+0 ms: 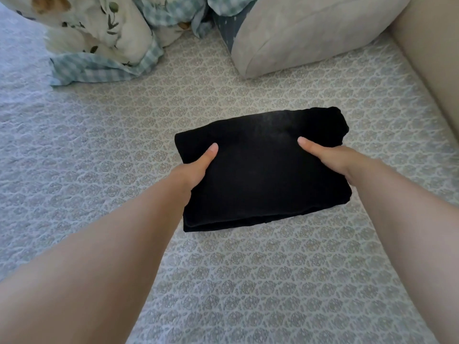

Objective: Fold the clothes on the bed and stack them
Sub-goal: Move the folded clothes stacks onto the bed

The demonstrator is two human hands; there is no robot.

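Observation:
A black garment (260, 170), folded into a thick rectangle, lies in the middle of the patterned bed cover (248, 281). My left hand (196, 167) grips its left edge, thumb on top and the fingers hidden underneath. My right hand (330, 157) grips its right edge the same way, thumb lying on the cloth and fingers out of sight below. Whether the garment rests on the bed or is slightly raised I cannot tell.
A bundle of white floral and blue-checked bedding (104, 40) lies at the back left. A beige pillow (310, 31) sits at the back right, against a beige padded bed frame (432, 70) along the right side.

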